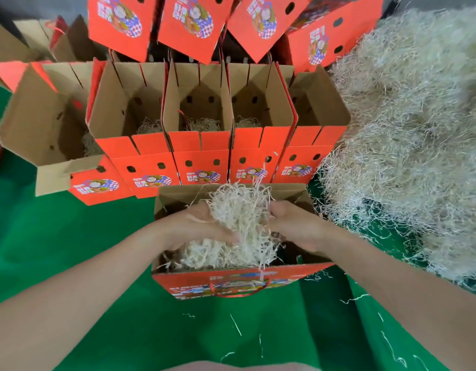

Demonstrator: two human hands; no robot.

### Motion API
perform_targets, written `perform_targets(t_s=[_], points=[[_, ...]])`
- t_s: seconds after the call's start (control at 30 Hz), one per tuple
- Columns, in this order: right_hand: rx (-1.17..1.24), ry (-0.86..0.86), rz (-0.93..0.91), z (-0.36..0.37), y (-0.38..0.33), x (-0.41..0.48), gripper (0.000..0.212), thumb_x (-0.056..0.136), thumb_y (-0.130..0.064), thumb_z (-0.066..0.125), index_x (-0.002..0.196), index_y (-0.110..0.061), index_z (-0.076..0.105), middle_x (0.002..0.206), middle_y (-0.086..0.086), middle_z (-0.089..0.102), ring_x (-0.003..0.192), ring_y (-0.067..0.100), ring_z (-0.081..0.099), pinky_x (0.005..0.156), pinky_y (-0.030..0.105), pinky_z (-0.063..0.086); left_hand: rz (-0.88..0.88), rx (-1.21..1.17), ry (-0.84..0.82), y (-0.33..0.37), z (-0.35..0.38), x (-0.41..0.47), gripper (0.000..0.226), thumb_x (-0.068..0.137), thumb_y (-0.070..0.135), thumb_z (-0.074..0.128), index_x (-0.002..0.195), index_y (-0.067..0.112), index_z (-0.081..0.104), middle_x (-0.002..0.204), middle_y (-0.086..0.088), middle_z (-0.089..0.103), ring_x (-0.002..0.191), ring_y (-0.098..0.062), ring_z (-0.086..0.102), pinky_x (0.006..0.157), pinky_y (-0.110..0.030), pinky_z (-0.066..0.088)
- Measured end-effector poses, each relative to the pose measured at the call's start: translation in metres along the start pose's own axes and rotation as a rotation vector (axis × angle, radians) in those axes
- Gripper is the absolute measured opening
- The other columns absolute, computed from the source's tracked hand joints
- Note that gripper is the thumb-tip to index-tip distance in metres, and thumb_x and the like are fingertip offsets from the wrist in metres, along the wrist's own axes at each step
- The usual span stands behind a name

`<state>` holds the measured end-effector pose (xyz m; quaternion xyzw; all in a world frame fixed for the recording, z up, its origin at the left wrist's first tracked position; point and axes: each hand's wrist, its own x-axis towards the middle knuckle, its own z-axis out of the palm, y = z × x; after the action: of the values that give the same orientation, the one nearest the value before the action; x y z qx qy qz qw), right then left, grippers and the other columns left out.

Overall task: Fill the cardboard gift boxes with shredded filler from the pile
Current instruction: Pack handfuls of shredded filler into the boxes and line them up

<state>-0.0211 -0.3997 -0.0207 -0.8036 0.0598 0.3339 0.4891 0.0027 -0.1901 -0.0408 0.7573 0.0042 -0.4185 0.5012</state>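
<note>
An open red gift box [231, 283] with a brown cardboard inside stands right in front of me on the green cloth. My left hand [196, 227] and my right hand [294, 224] are over its opening, both closed around one clump of pale shredded filler [239, 210]. More filler [220, 254] lies loose inside the box below the hands. The big pile of shredded filler [408, 135] spreads over the right side of the view.
A row of open red boxes [199, 145] stands behind the near box, several with a little filler at the bottom, and one tilted box [52, 135] at the left. Raised printed lids [191, 25] lean at the back. Stray strands [235, 324] dot the green cloth [70, 236].
</note>
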Motion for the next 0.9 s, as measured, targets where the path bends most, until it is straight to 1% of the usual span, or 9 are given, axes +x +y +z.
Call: perform_targets(t_s=[0.07,0.13,0.23,0.3,0.43,0.53,0.67,0.8,0.9], points=[[-0.021,-0.044,-0.026,0.008,-0.003,0.002,0.024,0.088,-0.005,0.056,0.111,-0.008,0.053,0.104,-0.003,0.060,0.096,0.005,0.057,0.091,0.022,0.046,0.003,0.025,0.038,0.001,0.011,0.005,0.088,0.067,0.024,0.082,0.138,0.010,0.033,0.140,-0.002,0.042,0.128,-0.022,0.040,0.107,-0.033,0.032],[-0.156,-0.014,-0.016,0.003,0.000,0.002,0.043,0.085,-0.007,0.060,0.126,-0.005,0.046,0.114,0.001,0.052,0.107,0.014,0.049,0.100,0.026,0.037,0.071,0.094,0.082,0.002,0.010,0.004,0.050,0.070,0.010,0.078,0.112,0.012,0.053,0.113,-0.002,0.061,0.107,-0.017,0.055,0.097,-0.031,0.044],[-0.306,0.051,-0.010,-0.013,0.005,-0.009,0.020,0.087,-0.011,0.056,0.105,-0.016,0.051,0.097,-0.005,0.051,0.078,0.007,0.053,0.070,0.009,0.043,0.133,0.089,0.049,-0.005,-0.006,-0.001,0.030,0.074,0.003,0.073,0.098,0.018,0.064,0.094,0.005,0.070,0.092,-0.011,0.063,0.070,-0.014,0.049],[-0.378,0.070,0.029,-0.020,0.009,-0.015,0.011,0.089,-0.012,0.052,0.097,-0.014,0.046,0.086,-0.003,0.048,0.061,0.007,0.055,0.053,0.015,0.048,0.152,0.033,0.008,-0.008,-0.013,-0.005,0.032,0.074,0.008,0.075,0.097,0.027,0.065,0.091,0.016,0.072,0.089,0.000,0.065,0.063,-0.007,0.046],[-0.491,0.116,0.057,-0.039,0.010,-0.032,0.015,0.087,-0.003,0.047,0.099,-0.012,0.051,0.091,0.006,0.053,0.055,0.011,0.066,0.046,0.012,0.045,0.212,0.045,0.029,-0.012,-0.018,-0.008,0.035,0.073,0.010,0.077,0.089,0.037,0.064,0.083,0.029,0.068,0.076,0.015,0.062,0.056,0.000,0.042],[-0.539,0.149,-0.031,-0.044,0.003,-0.037,0.023,0.088,-0.011,0.053,0.110,-0.018,0.050,0.108,0.005,0.052,0.078,0.012,0.068,0.060,0.016,0.049,0.256,0.045,0.057,-0.012,-0.019,-0.008,0.040,0.073,0.004,0.076,0.089,0.039,0.064,0.083,0.029,0.068,0.077,0.013,0.062,0.060,-0.003,0.045],[-0.103,-0.064,-0.106,-0.009,-0.013,-0.027,0.056,0.080,-0.040,0.066,0.129,-0.037,0.039,0.136,-0.014,0.032,0.124,0.008,0.032,0.097,0.027,0.032,0.260,0.161,-0.042,0.004,0.003,-0.002,0.031,0.072,0.005,0.077,0.096,0.023,0.066,0.091,0.022,0.066,0.086,0.009,0.061,0.076,-0.003,0.044],[0.002,0.072,-0.030,0.010,-0.009,-0.008,0.071,0.085,-0.006,0.060,0.146,-0.018,0.024,0.116,-0.003,0.054,0.117,0.029,0.051,0.092,0.038,0.046,0.049,0.132,-0.153,0.009,0.003,-0.003,0.104,0.054,0.042,0.086,0.139,0.008,0.036,0.141,-0.006,0.043,0.131,-0.019,0.039,0.110,-0.035,0.028],[0.030,0.107,0.007,-0.005,-0.001,-0.009,0.071,0.082,0.012,0.051,0.144,-0.008,0.025,0.125,0.007,0.051,0.110,0.019,0.057,0.089,0.031,0.048,-0.003,-0.080,0.088,0.008,-0.017,-0.006,0.049,0.073,0.023,0.074,0.115,0.019,0.048,0.119,0.002,0.045,0.114,-0.017,0.037,0.098,-0.034,0.026]])
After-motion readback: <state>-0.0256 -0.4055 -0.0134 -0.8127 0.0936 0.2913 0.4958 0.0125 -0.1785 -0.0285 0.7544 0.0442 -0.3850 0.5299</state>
